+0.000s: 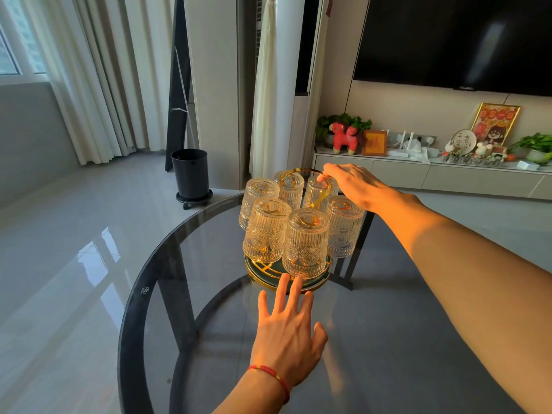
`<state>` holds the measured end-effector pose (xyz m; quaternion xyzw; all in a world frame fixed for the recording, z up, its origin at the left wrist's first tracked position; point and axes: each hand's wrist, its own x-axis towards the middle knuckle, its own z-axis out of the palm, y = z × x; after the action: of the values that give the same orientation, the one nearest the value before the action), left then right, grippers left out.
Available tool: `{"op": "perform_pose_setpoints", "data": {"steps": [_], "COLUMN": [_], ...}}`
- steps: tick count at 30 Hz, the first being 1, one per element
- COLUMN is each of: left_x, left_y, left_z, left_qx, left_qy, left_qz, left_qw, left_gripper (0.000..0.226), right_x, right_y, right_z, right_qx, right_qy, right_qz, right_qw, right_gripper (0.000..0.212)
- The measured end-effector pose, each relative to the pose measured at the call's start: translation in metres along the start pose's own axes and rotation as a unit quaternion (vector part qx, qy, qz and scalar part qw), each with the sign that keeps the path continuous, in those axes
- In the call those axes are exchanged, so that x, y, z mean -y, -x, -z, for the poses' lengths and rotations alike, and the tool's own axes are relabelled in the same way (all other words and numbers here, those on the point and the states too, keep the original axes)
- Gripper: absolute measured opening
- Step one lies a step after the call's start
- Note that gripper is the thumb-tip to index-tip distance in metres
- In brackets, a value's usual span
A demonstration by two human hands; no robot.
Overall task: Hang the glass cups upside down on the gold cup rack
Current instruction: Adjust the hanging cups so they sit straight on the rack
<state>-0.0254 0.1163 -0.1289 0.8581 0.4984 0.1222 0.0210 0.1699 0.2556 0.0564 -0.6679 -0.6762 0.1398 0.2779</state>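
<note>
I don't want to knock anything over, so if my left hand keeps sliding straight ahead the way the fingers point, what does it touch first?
Probably the round gold-rimmed base of the gold cup rack: the left hand has fingertips right at its near edge. Just above hangs the nearest ribbed glass cup, upside down. Depth is hard to judge.

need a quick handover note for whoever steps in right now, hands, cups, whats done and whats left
Left hand: open, fingers spread, fingertips at the near edge of the rack's round base, holding nothing.
Right hand: reaching over the far side, fingers at the gold loop handle on top of the rack; a firm grasp cannot be confirmed.
Cups: six glass cups hang upside down on the rack, which stands on the round glass table.
Done: all cups in view are hung; none loose on the table.
Left: probably only to let go, or shift the rack if needed.
</note>
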Motion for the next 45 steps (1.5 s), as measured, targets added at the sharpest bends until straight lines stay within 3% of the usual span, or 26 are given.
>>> {"op": "perform_pose_setpoints", "data": {"steps": [5, 9, 13, 17, 22, 34, 41, 45], "left_x": [-0.001, -0.001, 0.0, 0.001, 0.0, 0.001, 0.001, 0.001], "left_y": [0.0, -0.001, -0.001, -0.001, 0.001, -0.001, -0.001, -0.001], "left_z": [0.0, 0.001, 0.002, 0.002, 0.001, -0.002, -0.002, -0.002], "left_qx": [0.007, 0.014, 0.005, -0.008, -0.021, -0.02, -0.01, -0.004], "left_qy": [-0.002, -0.005, -0.002, 0.005, 0.009, 0.008, 0.009, 0.01], "left_qz": [0.001, 0.0, -0.002, -0.001, -0.001, 0.001, 0.002, 0.004], "left_qw": [1.0, 1.0, 1.0, 1.0, 1.0, 1.0, 1.0, 1.0], "left_gripper": [0.068, 0.067, 0.067, 0.064, 0.061, 0.063, 0.064, 0.065], "right_x": [0.022, 0.05, 0.069, 0.07, 0.074, 0.076, 0.074, 0.068], "right_y": [0.002, -0.004, -0.013, -0.02, -0.028, -0.039, -0.038, -0.031], "right_z": [0.002, -0.007, -0.017, -0.021, -0.016, -0.019, -0.019, -0.021], "right_qx": [-0.031, -0.007, 0.063, 0.083, 0.131, 0.176, 0.156, 0.06], "right_qy": [-0.065, -0.109, -0.037, 0.007, 0.021, 0.033, 0.042, -0.015], "right_qz": [0.039, 0.066, 0.039, -0.007, -0.019, -0.065, -0.043, 0.027], "right_qw": [0.997, 0.992, 0.997, 0.996, 0.991, 0.982, 0.986, 0.998], "right_gripper": [0.061, 0.064, 0.083, 0.101, 0.091, 0.104, 0.097, 0.087]}}
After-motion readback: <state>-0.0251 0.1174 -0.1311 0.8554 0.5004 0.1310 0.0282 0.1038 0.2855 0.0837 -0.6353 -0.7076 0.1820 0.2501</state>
